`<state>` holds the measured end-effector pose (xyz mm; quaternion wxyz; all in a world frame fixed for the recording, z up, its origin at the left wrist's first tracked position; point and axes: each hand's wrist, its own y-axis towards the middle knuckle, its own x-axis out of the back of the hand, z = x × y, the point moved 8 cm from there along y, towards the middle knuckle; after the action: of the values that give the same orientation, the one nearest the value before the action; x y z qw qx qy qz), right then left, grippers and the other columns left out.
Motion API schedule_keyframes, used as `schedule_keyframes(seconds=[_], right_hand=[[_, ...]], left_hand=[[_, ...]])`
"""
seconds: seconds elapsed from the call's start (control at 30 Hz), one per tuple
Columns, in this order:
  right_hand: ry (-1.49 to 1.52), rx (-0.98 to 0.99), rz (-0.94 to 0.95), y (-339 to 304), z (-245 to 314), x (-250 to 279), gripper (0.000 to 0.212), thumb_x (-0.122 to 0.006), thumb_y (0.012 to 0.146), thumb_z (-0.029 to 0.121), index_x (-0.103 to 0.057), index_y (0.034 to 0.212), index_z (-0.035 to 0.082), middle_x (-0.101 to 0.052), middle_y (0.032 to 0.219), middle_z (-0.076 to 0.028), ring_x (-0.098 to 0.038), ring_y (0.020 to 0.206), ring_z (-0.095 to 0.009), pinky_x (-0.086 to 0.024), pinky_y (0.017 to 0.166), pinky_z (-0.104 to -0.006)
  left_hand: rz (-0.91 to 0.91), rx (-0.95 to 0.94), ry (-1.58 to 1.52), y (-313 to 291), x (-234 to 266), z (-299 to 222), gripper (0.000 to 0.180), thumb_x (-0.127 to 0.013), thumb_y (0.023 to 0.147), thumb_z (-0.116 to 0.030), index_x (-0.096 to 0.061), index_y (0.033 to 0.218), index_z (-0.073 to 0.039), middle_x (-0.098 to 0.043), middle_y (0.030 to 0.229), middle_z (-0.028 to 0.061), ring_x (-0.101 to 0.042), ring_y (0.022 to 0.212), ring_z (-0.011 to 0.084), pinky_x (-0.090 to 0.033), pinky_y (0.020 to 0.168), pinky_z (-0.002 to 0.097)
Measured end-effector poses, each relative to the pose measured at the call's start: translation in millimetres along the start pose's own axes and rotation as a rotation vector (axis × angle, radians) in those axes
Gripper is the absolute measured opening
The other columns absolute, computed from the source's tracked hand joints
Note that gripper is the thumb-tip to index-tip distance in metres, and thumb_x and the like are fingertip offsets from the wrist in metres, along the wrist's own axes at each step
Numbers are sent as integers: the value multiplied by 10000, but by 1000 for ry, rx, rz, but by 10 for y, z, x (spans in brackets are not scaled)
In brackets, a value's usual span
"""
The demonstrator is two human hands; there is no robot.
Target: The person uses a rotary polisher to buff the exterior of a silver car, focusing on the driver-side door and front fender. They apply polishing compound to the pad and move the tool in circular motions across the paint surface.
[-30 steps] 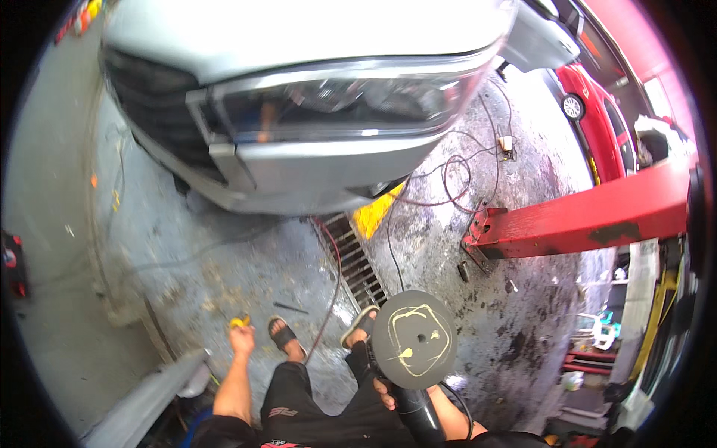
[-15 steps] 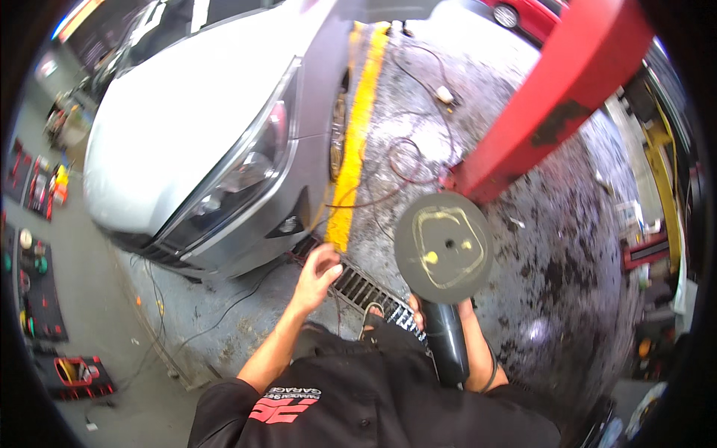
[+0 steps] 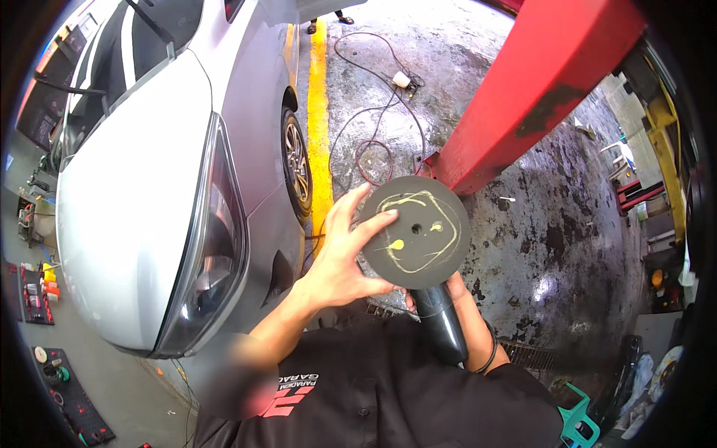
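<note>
**A:** What have I got in front of me?

**B:** A round, dark grey foam polishing pad (image 3: 415,231), face up, streaked with a looping line and two blobs of pale yellow compound around a small centre hole. It sits on a black, glossy polisher body (image 3: 441,322) held over the wet, stained concrete floor (image 3: 538,224), just right of the silver car's (image 3: 149,201) front corner.

**A:** And my hands?

**B:** My left hand (image 3: 343,257) is spread wide, fingertips (image 3: 388,216) lying on the pad's left edge. My right hand (image 3: 452,287) is under the pad, wrapped around the polisher's neck; mostly hidden, so I can't tell the finger spread exactly.

**A:** Anything marked or packaged nearby?

**B:** A yellow painted line (image 3: 320,127) runs along the floor beside the front wheel (image 3: 296,163). A red steel lift post (image 3: 538,89) slants across upper right. Red tool trays (image 3: 36,293) lie far left, and a teal plastic crate (image 3: 576,424) sits at lower right.
</note>
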<state>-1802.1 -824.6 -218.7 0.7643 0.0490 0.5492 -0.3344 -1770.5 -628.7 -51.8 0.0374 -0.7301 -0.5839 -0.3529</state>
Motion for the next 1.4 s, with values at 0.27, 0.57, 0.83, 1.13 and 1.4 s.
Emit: schedule_keyframes(seconds=[0.27, 0.57, 0.83, 1.13, 1.4], right_hand=[[92, 105, -77, 666, 565, -151, 694, -596, 968, 455, -540, 1416, -72, -675, 1109, -302, -748, 854, -412, -645, 743, -488], [60, 174, -103, 1385, 1299, -329, 754, -625, 960, 515, -524, 1432, -64, -669, 1094, -311, -745, 849, -431, -644, 708, -493], [65, 112, -29, 2324, 2225, -74, 770, -667, 937, 519, -525, 1432, -54, -657, 1102, -322, -741, 842, -435, -658, 732, -509], [49, 114, 63, 4141, 3912, 259, 789, -688, 917, 548, -535, 1458, -5, -675, 1064, -306, -745, 817, -419, -668, 735, -511], [205, 70, 123, 5344, 5153, 321, 798, -705, 925, 536, -509, 1485, 3, -660, 1105, -316, -746, 851, -422, -670, 742, -523]], left_hand=[[249, -166, -206, 1016, 450, 732, 612, -710, 839, -15, -730, 1405, -249, -181, 1757, 260, -145, 1619, 491, -153, 1313, 565], [80, -172, -215, 1765, 817, 1164, 664, -796, 801, -104, -694, 1449, -209, -188, 1741, 295, -184, 1614, 478, -194, 1299, 573], [-51, 3, -244, 2680, 1005, 2018, 764, -862, 720, -163, -671, 1459, -207, -218, 1724, 300, -209, 1593, 496, -223, 1287, 580], [-249, -248, -36, 4417, 1436, 3178, 645, -874, 787, -121, -722, 1401, -249, -311, 1697, 268, -273, 1555, 511, -251, 1265, 589], [-452, -124, -118, 5868, 1831, 4259, 648, -684, 953, -260, -553, 1575, -134, -216, 1742, 261, -240, 1598, 428, -261, 1263, 565]])
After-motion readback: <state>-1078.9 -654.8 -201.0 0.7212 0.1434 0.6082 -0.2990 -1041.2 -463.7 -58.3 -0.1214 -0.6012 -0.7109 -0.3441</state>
